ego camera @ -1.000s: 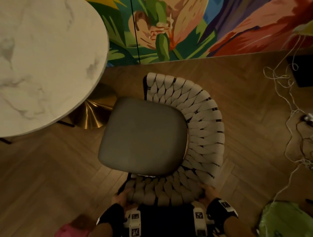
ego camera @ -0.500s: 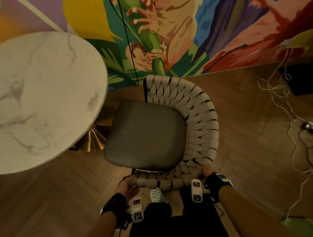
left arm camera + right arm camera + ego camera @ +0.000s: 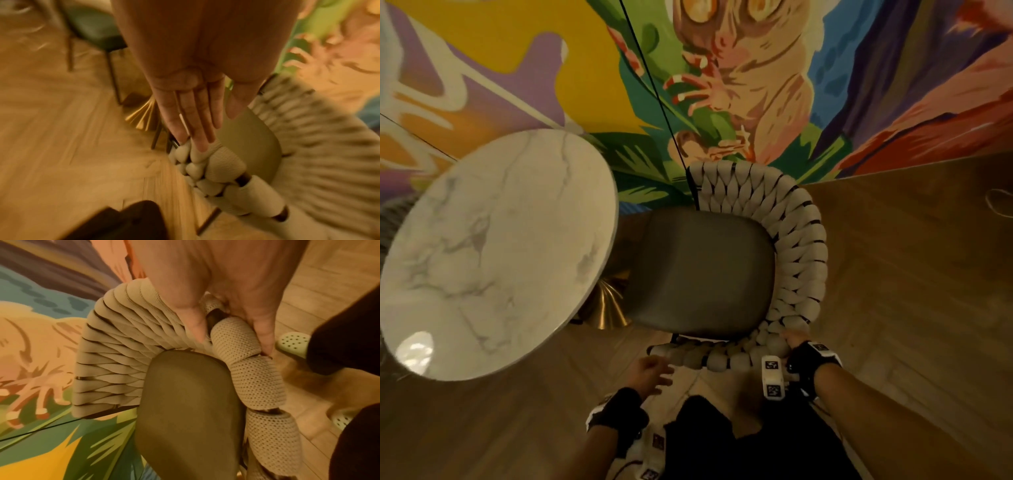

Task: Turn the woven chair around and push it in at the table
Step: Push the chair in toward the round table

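The woven chair (image 3: 705, 270) has a grey seat and a curved cream woven back (image 3: 801, 246); it stands in front of me, its seat edge close beside the round marble table (image 3: 493, 246). My right hand (image 3: 794, 339) grips the near right part of the woven back; in the right wrist view its thumb and fingers curl round a woven band (image 3: 233, 340) above the seat (image 3: 189, 402). My left hand (image 3: 652, 371) hovers with straight fingers at the back's near left end. In the left wrist view its fingertips (image 3: 202, 147) seem to touch the woven end (image 3: 224, 164).
The table's gold flared base (image 3: 607, 308) stands just left of the seat. A painted mural wall (image 3: 722, 85) rises right behind chair and table. My dark-trousered legs (image 3: 722, 438) are close behind the chair. A second dark chair (image 3: 96, 32) stands beyond the table base. Wood floor stretches right.
My left hand has let go of the chair back's left end and straightened its fingers. The chair has moved away from me, towards the wall and closer beside the table.
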Motion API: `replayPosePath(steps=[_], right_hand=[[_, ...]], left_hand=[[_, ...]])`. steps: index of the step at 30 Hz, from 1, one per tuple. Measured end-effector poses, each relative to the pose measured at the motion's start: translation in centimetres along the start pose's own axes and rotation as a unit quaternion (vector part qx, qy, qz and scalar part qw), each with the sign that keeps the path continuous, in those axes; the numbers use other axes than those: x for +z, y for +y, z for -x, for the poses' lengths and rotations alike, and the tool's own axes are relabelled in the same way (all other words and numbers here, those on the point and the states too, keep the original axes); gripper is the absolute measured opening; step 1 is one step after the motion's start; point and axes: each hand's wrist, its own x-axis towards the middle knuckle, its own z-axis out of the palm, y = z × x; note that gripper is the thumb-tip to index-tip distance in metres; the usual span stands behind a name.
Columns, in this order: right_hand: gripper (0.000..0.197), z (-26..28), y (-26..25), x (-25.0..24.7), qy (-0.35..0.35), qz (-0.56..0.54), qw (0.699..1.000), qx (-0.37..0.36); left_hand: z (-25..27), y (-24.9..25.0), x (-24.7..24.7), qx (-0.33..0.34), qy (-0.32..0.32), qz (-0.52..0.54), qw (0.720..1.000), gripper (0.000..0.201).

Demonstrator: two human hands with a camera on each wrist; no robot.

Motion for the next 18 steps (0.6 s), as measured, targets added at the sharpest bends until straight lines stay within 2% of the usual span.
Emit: replayPosePath(steps=[3, 4, 5, 7, 9, 10, 13, 16, 18], right_hand=[[0.072, -6.6, -1.0, -2.3, -0.021, -0.041, 0.999, 0.018], [0.075, -9.1, -1.5, -2.9, -0.011, -0.051, 0.999, 0.015], [0.076, -9.3, -2.9, -3.2, -0.011, -0.065, 0.998, 0.021], [0.061, -4.4, -6.4, -2.9, 0.0, -0.071, 0.997, 0.016], [0.035, -2.6, -7.7, -2.8, 0.009, -0.071, 0.997, -0.005], [0.034, -2.7, -7.6, -3.0, 0.019, -0.07, 0.997, -0.007], [0.041, -4.2, -6.7, -2.9, 0.061, -0.083, 0.995, 0.004], [0.041, -5.3, -7.0, -2.5, 0.1, -0.058, 0.993, -0.012], [0.038, -6.1, -7.0, -2.2, 0.116, -0.055, 0.992, -0.005]], left_hand=[[-1.3, 2.2, -0.6, 0.031, 0.012, -0.102, 0.994, 0.014], [-1.7, 3.1, -0.9, 0.041, 0.023, -0.132, 0.99, 0.015], [-2.2, 4.0, -1.2, 0.053, 0.034, -0.168, 0.984, 0.015], [-3.8, 6.0, -1.5, 0.074, 0.046, -0.248, 0.965, 0.018], [-5.5, 7.9, -1.3, 0.1, 0.052, -0.316, 0.942, 0.027], [-6.2, 8.9, -1.0, 0.119, 0.051, -0.349, 0.928, 0.032], [-7.9, 11.5, -0.2, 0.144, 0.011, -0.449, 0.882, 0.043], [-10.0, 11.7, -0.2, 0.102, -0.07, -0.472, 0.873, 0.045], [-11.4, 10.8, -0.6, 0.074, -0.128, -0.499, 0.854, 0.059]])
